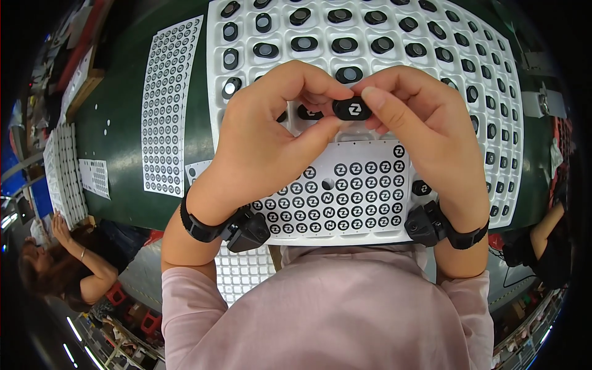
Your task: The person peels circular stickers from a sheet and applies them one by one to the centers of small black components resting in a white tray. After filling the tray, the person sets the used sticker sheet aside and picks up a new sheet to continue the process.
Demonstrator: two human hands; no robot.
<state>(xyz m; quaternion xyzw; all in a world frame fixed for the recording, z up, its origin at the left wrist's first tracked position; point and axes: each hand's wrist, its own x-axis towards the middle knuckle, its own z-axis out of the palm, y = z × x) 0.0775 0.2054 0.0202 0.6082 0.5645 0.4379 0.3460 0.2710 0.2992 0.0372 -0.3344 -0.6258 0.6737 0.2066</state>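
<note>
A dark green table (120,139) runs beneath everything, and across it lies a large white tray (215,86) with rows of shallow compartments, many of them holding a small black oval case. A long white sheet (164,105) of round black stickers lies on the table to the tray's left. A wider sticker sheet (364,151) rests over the tray's near part, below the person's hands. The left hand (262,123) and the right hand (428,120) meet above the tray, each pinching with thumb and fingers, and both grasp one black oval case (351,110) by its opposite ends. That case is just beyond the wider sheet's far edge in view, its face bearing a white angular mark.
</note>
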